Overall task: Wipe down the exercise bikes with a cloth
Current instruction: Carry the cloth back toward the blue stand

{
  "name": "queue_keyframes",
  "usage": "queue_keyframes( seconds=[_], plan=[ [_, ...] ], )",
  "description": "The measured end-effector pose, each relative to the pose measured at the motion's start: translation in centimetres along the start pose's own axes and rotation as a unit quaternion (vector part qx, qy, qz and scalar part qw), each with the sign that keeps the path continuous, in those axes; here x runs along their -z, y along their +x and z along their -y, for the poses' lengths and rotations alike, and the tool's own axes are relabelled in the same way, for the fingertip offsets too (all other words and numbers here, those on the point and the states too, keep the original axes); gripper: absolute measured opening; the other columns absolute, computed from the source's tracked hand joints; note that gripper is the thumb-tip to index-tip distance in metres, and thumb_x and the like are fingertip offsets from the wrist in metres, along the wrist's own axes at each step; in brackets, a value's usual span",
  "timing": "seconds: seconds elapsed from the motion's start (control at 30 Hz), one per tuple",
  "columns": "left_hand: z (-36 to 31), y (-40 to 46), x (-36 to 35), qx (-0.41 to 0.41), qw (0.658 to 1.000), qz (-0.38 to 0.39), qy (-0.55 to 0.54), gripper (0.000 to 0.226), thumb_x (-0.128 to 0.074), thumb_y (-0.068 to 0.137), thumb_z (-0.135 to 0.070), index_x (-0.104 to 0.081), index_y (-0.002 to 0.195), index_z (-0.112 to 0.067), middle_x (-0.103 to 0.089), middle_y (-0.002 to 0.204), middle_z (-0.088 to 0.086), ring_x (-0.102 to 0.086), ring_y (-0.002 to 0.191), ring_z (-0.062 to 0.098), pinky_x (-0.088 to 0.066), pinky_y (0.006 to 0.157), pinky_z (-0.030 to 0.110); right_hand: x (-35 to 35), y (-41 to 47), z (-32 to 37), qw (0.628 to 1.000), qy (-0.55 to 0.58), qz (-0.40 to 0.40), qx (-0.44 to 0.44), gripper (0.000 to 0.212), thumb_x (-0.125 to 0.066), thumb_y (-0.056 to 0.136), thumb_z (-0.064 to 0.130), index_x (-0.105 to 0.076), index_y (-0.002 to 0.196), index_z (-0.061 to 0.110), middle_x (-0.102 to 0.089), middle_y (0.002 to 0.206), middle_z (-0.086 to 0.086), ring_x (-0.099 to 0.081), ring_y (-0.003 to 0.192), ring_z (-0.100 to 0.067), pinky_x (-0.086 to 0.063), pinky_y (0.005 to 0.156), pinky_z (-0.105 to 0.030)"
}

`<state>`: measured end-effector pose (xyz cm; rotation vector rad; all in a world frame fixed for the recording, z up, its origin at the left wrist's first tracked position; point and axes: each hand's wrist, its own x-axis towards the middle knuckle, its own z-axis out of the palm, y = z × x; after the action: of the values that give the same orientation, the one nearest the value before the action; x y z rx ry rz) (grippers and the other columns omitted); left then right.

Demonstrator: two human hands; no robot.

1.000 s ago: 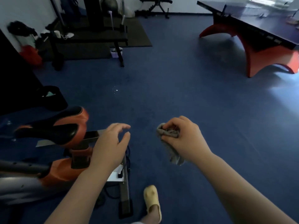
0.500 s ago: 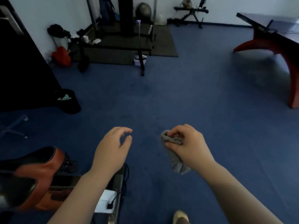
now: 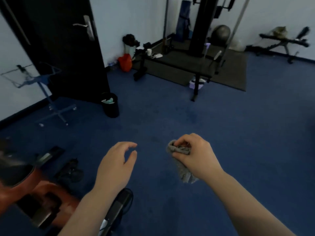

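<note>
An orange and black exercise bike [image 3: 34,193] fills the bottom left corner, only partly in view. Its black base bar [image 3: 117,206] runs under my left forearm. My right hand [image 3: 194,155] is closed on a bunched grey cloth [image 3: 182,167], whose loose end hangs below the fist over the blue carpet. My left hand [image 3: 117,166] hovers to the left of it, empty, fingers curled and apart. Neither hand touches the bike.
A black waste bin [image 3: 110,104] stands by a dark door [image 3: 56,48]. A blue wheeled stand [image 3: 49,97] is at the left wall. A weight bench and rack [image 3: 187,62] on a dark mat sit at the back, with another bench [image 3: 283,43] far right.
The view has swung left and up: the table tennis table has left the frame, the door and blue stand have come in. The bike slid to the bottom left. Both hands hold their pose.
</note>
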<state>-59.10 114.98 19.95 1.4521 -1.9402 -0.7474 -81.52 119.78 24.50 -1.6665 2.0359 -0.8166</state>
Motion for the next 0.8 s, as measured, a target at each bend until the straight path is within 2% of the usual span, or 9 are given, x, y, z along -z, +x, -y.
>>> queue_keyframes(
  seconds=[0.17,0.27,0.4,0.5,0.67,0.8],
  plan=[
    [2.2,2.8,0.4,0.074,0.996,-0.045,0.036,0.02,-0.051,0.093,-0.036,-0.057,0.112,-0.041,-0.05,0.108,-0.033,-0.052,0.094,-0.007,-0.034,0.072,0.008,-2.2,8.0,-0.2,0.997,0.022,0.051,0.058,0.021,-0.077,0.073,0.021,-0.062,0.084,0.031,-0.055,0.091,0.015,-0.05,0.082,0.009,-0.036,0.069,0.002],
    [4.2,6.0,1.0,0.119,0.989,-0.078,0.044,0.019,-0.051,0.092,-0.039,-0.055,0.109,-0.044,-0.051,0.109,-0.031,-0.05,0.086,-0.01,-0.035,0.069,0.008,-4.2,13.3,0.2,0.993,0.024,0.078,0.086,0.02,-0.077,0.073,0.023,-0.063,0.086,0.031,-0.053,0.09,0.016,-0.05,0.081,0.009,-0.039,0.064,-0.002],
    [5.4,12.3,1.7,0.123,0.985,-0.108,0.062,0.022,-0.052,0.091,-0.037,-0.058,0.112,-0.038,-0.052,0.108,-0.028,-0.053,0.086,-0.006,-0.037,0.069,0.013,-6.2,20.4,1.6,0.988,0.02,0.106,0.114,0.02,-0.076,0.074,0.023,-0.062,0.087,0.032,-0.051,0.091,0.017,-0.05,0.082,0.006,-0.037,0.063,-0.006],
    [5.8,17.1,2.5,0.123,0.983,-0.118,0.073,0.025,-0.051,0.092,-0.037,-0.059,0.115,-0.035,-0.053,0.114,-0.025,-0.054,0.091,-0.001,-0.039,0.075,0.019,-7.2,25.4,2.9,0.983,0.017,0.122,0.136,0.021,-0.075,0.075,0.023,-0.061,0.087,0.034,-0.051,0.092,0.017,-0.052,0.083,0.001,-0.037,0.065,-0.008],
    [6.0,24.7,3.2,0.13,0.981,-0.11,0.09,0.028,-0.048,0.094,-0.036,-0.058,0.12,-0.031,-0.052,0.119,-0.021,-0.052,0.101,0.004,-0.043,0.084,0.024,-8.8,33.0,4.3,0.977,0.02,0.131,0.165,0.022,-0.076,0.074,0.023,-0.062,0.088,0.033,-0.052,0.092,0.018,-0.052,0.085,0.002,-0.038,0.066,-0.008],
    [7.7,30.1,3.6,0.157,0.974,-0.123,0.105,0.03,-0.049,0.094,-0.036,-0.058,0.122,-0.03,-0.053,0.122,-0.02,-0.049,0.086,0.004,-0.042,0.081,0.021,-11.1,39.7,5.1,0.97,0.024,0.16,0.183,0.021,-0.076,0.073,0.024,-0.063,0.088,0.032,-0.051,0.09,0.017,-0.051,0.083,0.001,-0.038,0.065,-0.009]
  ],
)
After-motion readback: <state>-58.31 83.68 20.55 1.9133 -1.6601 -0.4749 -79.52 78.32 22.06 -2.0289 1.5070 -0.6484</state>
